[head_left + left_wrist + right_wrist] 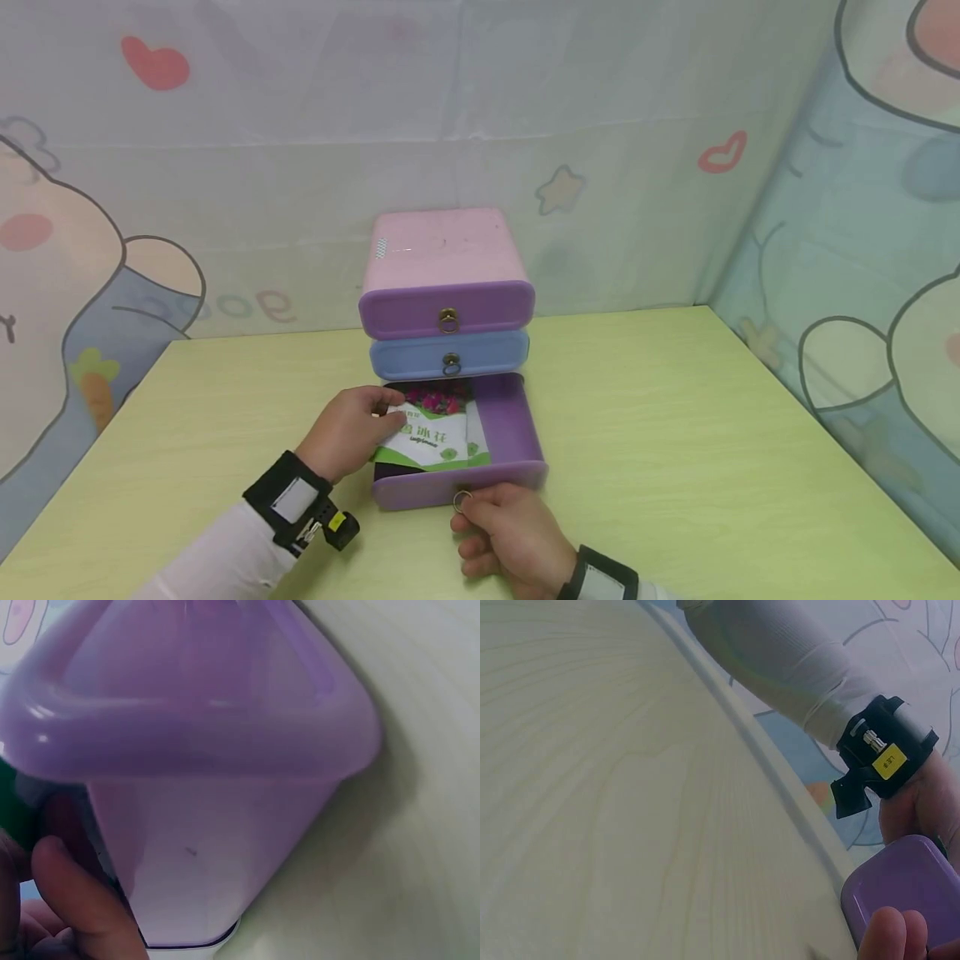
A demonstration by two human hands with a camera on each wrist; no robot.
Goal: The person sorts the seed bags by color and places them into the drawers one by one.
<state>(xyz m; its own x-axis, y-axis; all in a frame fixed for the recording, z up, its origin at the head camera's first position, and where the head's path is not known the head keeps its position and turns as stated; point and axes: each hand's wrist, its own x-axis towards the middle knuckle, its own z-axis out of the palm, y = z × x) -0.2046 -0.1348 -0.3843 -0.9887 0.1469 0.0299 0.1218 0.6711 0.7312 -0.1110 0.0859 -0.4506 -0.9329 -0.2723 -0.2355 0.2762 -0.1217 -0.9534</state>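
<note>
The bottom purple drawer (513, 421) of a small chest is pulled out. Inside it lies a white and green packet (429, 437) with pink flowers printed on it, overlapping another packet (477, 433). My left hand (347, 433) pinches the upper packet by its left edge, thumb on top. In the left wrist view, the packet's green part (13, 810) shows beside the thumb, with the drawer's side close by. My right hand (517, 532) holds the drawer's metal ring pull (462, 501) between thumb and finger. Right fingertips (885, 941) appear before the purple drawer front in the right wrist view.
Above the open drawer are a blue drawer (450, 356) and a purple drawer (480, 310), both closed, under the pink chest top (446, 246). The chest stands on a pale wooden table (675, 450), near a printed cloth backdrop (630, 225).
</note>
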